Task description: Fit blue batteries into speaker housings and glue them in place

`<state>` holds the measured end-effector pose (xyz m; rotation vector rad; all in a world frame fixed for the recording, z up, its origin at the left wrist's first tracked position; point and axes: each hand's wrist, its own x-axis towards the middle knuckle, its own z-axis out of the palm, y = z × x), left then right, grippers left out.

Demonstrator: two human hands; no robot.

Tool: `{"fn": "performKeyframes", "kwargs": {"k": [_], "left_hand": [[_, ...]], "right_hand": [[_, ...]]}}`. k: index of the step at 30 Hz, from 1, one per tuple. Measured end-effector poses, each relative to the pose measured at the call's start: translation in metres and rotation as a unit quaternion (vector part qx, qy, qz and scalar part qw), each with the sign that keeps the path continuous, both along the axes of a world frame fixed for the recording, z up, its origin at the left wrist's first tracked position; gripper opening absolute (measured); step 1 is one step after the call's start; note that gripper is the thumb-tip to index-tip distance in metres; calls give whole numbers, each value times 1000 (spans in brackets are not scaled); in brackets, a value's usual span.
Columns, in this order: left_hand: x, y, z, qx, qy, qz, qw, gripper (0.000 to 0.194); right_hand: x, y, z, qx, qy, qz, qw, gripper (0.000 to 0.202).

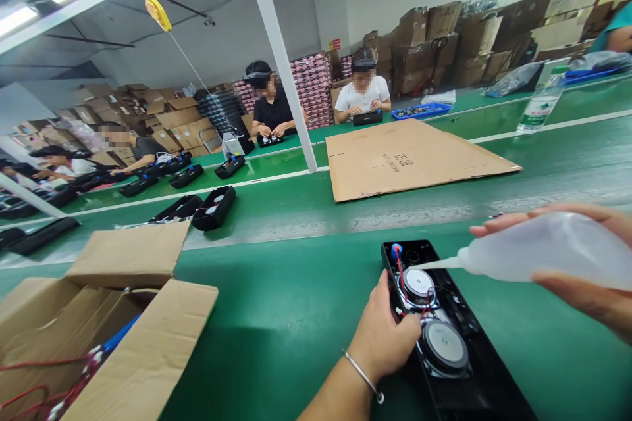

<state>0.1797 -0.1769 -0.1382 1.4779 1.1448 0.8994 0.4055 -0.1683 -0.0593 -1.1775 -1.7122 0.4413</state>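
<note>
A long black speaker housing (474, 368) lies on the green belt in front of me, with two round silver-faced drivers (418, 283) and red and white wires inside. My left hand (388, 332) rests on its left edge, fingers touching the wires between the drivers. My right hand (587, 276) grips a translucent white squeeze bottle (548, 253). The bottle's thin nozzle (434, 264) points left, its tip just above the far driver, near a blue part (395, 251).
An open cardboard box (99, 335) with red wires stands at the near left. A flat cardboard sheet (405, 158) lies across the belt. More black housings (213, 207) sit farther left. Several people work opposite. A water bottle (540, 105) stands far right.
</note>
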Motion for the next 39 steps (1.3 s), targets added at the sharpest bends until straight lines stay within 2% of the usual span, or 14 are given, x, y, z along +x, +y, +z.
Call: {"fn": "performKeyframes", "kwargs": {"k": [2,4,6,12,17,25,30,35,39], "left_hand": [[-2,-2,12,9,4,-4,1000,47],[-3,-2,16,13,6,-1,1000,46],[-2,-2,11,14,8,0,1000,48],[5,4,-17,14,23,19,999,63],[8,6,-18,49,4,18,999,60],[4,4,-26,34,21,29,999,71],[3,3,-20,35,26,32,999,72],[5,3,-12,64,10,14,998,61],[5,5,-13,39,25,18,999,71]], "right_hand": [[-7,4,-4,-13,-1,54,998,48],[-14,8,-5,0,-26,77,997,51],[-22,11,-2,22,-51,83,995,50],[-41,19,7,30,-83,106,990,47],[-53,28,12,60,-136,129,981,40],[-64,37,15,81,-173,136,972,34],[-65,38,14,102,-176,145,968,31],[-67,38,15,83,-186,154,967,31],[-67,40,15,90,-184,140,969,30]]}}
